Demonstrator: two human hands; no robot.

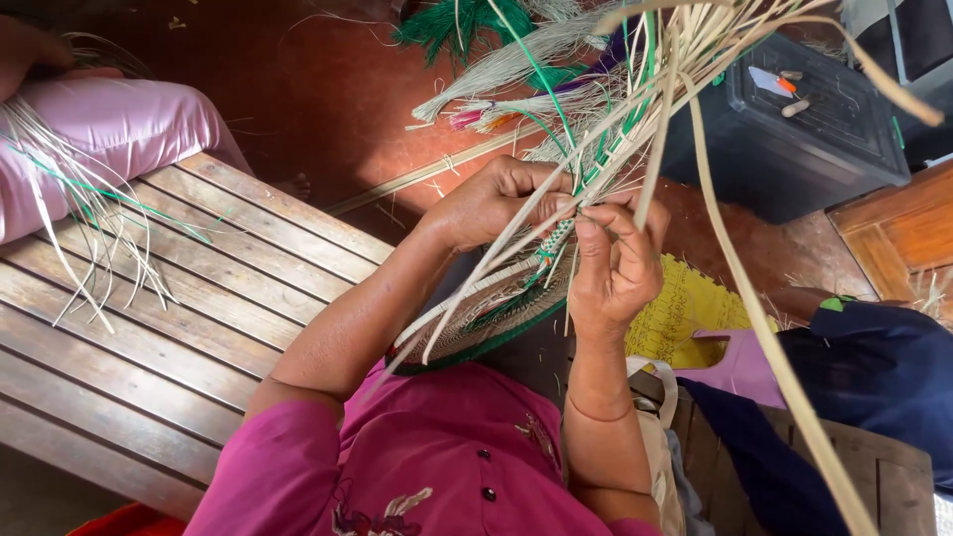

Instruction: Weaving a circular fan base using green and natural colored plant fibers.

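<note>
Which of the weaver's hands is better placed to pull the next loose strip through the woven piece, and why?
Probably the right hand: its fingertips already pinch at the weaving edge beside the loose pale strips. The left hand is curled around the woven piece, steadying it.

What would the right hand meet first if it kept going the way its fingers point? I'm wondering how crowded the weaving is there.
The right hand points its fingertips toward the left hand. It would first meet the pale straw strands pinched between them, then the left hand's fingers. Depth is hard to judge.

Head view, steeply down, close
</note>
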